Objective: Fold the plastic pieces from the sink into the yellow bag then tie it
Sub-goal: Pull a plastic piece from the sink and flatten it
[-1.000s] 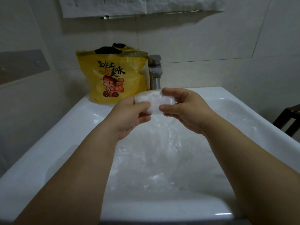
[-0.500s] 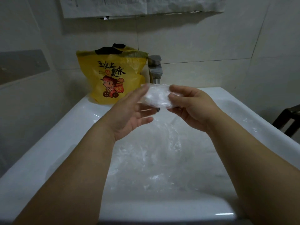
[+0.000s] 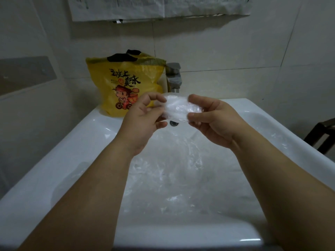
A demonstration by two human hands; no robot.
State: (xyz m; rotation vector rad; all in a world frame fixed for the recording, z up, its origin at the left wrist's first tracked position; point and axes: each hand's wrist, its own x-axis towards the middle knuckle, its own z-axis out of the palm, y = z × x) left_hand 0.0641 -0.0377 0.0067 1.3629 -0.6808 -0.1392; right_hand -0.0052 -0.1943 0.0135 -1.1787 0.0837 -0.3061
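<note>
A folded plastic piece (image 3: 176,108) was held between both sets of fingers, above the sink (image 3: 87,142). The right hand (image 3: 213,122) gripped its right end, forefinger curled over the top and thumb pressed underneath. The left hand (image 3: 143,122) pinched the left edge, its fingers (image 3: 154,97) bent and close together, forefinger on the upper corner. Both forearms reached forward, with the palms turned toward each other and the wrists level. Beyond the left fingers the yellow bag (image 3: 125,82) stood upright on the sink's back rim, just beside the tap (image 3: 174,77). Below the fingers, more loose plastic pieces (image 3: 172,178) lay crumpled in the basin
</note>
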